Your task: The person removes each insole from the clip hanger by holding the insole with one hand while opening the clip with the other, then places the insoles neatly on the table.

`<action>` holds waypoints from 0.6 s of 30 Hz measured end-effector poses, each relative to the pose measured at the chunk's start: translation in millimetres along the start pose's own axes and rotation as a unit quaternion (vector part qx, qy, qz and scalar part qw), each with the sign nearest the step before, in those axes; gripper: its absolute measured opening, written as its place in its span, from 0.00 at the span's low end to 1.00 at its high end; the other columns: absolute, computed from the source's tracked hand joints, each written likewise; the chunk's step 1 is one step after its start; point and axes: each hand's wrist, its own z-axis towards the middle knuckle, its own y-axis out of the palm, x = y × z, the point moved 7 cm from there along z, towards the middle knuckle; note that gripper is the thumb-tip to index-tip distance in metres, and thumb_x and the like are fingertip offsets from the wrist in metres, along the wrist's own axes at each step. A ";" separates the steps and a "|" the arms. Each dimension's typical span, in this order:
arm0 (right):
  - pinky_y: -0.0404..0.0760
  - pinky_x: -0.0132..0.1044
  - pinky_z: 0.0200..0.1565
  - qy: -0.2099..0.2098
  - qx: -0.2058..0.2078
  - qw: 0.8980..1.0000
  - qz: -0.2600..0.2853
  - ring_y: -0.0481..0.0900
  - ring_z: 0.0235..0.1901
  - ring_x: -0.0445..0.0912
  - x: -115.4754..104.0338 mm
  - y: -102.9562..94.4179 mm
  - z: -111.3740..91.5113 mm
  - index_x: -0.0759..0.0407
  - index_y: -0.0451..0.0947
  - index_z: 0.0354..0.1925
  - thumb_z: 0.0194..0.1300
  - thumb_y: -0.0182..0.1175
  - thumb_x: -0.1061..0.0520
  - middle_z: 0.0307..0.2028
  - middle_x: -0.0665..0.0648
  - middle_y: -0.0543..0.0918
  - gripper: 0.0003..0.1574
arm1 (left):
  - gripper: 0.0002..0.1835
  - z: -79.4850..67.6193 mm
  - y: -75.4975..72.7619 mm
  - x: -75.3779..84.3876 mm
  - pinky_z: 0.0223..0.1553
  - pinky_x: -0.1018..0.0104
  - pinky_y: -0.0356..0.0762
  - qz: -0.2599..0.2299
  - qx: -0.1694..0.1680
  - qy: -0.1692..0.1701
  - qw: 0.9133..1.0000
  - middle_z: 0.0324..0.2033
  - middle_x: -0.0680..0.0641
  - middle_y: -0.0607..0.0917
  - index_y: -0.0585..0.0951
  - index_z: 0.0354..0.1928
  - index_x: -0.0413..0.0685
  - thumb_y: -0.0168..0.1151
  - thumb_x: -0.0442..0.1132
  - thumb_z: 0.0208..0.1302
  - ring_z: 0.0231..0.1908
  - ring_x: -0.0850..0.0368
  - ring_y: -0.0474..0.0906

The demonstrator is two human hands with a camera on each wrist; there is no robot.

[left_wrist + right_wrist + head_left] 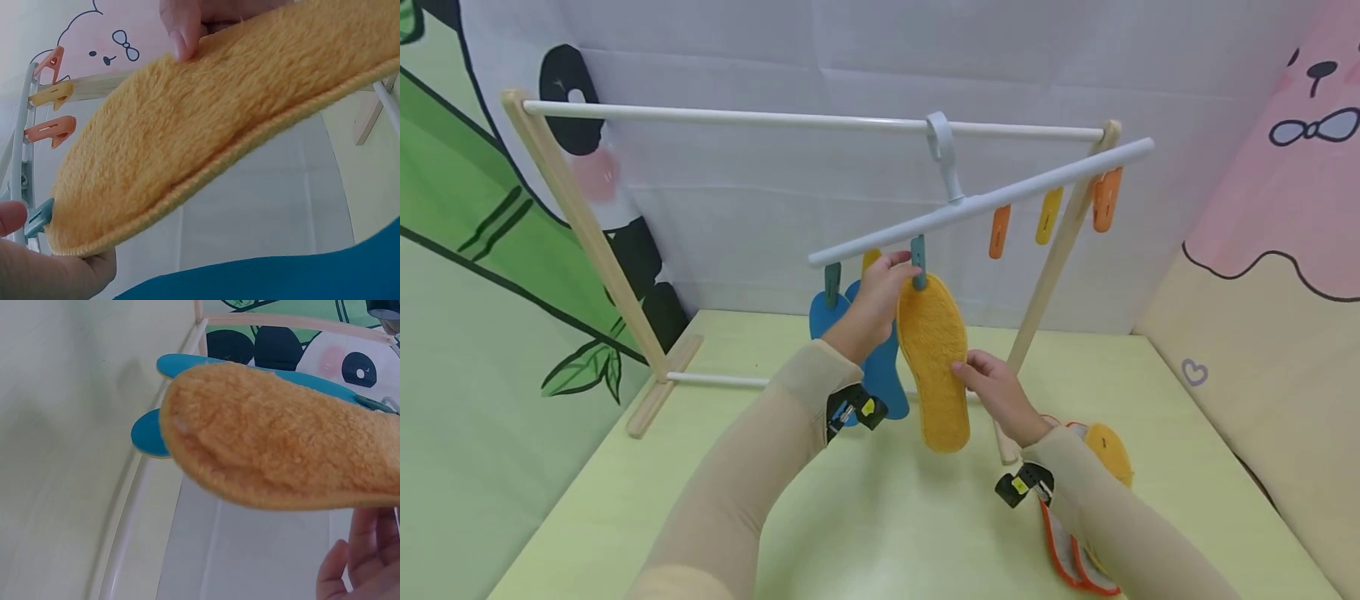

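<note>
A fuzzy yellow insole [934, 367] hangs from a blue-green clothespin [918, 262] on a white hanger bar [1037, 187]. The left hand [874, 300] holds the clothespin, its thumb beside the clip and other fingers behind the insole's top end in the left wrist view. With its thumb on the fuzzy face, the right hand [996, 387] pinches the insole's side edge in the head view. Behind the left hand, two blue insoles [886, 379] hang at the bar's lower end, one under a dark green clothespin [832, 283]; a yellow clothespin [871, 258] is partly hidden.
The tilted bar's hook [942, 150] loops over the top rail [730, 117] of a wooden rack [587, 233]. Orange clothespins [1107, 200] and another yellow clothespin [1048, 215] hang at its raised end. Red-edged insoles [1063, 546] and a yellow one [1108, 450] lie beneath the right forearm.
</note>
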 end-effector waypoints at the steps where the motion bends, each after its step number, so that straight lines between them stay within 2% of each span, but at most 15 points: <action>1: 0.75 0.34 0.45 -0.001 0.002 1.000 0.001 0.78 0.36 0.38 -1.5 -0.6 0.1 0.76 0.73 0.46 0.70 0.53 0.60 0.34 0.49 0.82 0.16 | 0.21 0.7 1.0 0.0 0.67 0.54 0.54 0.002 0.001 -0.002 1.000 0.67 0.45 0.65 0.69 0.64 0.43 0.53 0.37 0.72 0.68 0.48 0.55; 5: 0.76 0.32 0.43 -0.001 0.008 1.000 0.011 0.78 0.34 0.38 -5.8 -2.9 -0.7 0.76 0.72 0.45 0.71 0.53 0.60 0.33 0.49 0.81 0.16 | 0.22 7.5 4.7 -0.8 0.64 0.56 0.59 0.007 -0.007 -0.008 1.000 0.65 0.46 0.68 0.70 0.65 0.44 0.52 0.41 0.73 0.65 0.50 0.60; 9: 0.76 0.31 0.41 -0.008 0.006 1.000 0.022 0.78 0.34 0.37 -7.8 -6.8 -1.9 0.77 0.71 0.46 0.72 0.51 0.61 0.33 0.48 0.80 0.16 | 0.22 17.4 5.2 -2.2 0.53 0.61 0.68 0.025 -0.024 -0.006 0.999 0.62 0.46 0.71 0.71 0.64 0.44 0.51 0.45 0.73 0.57 0.51 0.67; 12: 0.76 0.32 0.41 -0.012 -0.004 0.999 0.031 0.78 0.34 0.37 -7.8 -7.5 -2.5 0.78 0.70 0.46 0.72 0.51 0.61 0.33 0.49 0.81 0.16 | 0.23 21.2 3.1 -4.0 0.45 0.64 0.68 0.045 -0.027 -0.006 0.999 0.60 0.45 0.72 0.72 0.64 0.44 0.50 0.48 0.73 0.52 0.51 0.69; 18: 0.77 0.34 0.44 -0.015 -0.019 0.999 0.032 0.80 0.35 0.38 -5.8 -10.2 -4.6 0.78 0.71 0.45 0.72 0.51 0.61 0.34 0.50 0.82 0.16 | 0.25 21.5 5.8 -4.2 0.42 0.65 0.64 0.054 -0.027 -0.006 0.998 0.62 0.46 0.70 0.70 0.65 0.46 0.49 0.52 0.73 0.50 0.53 0.67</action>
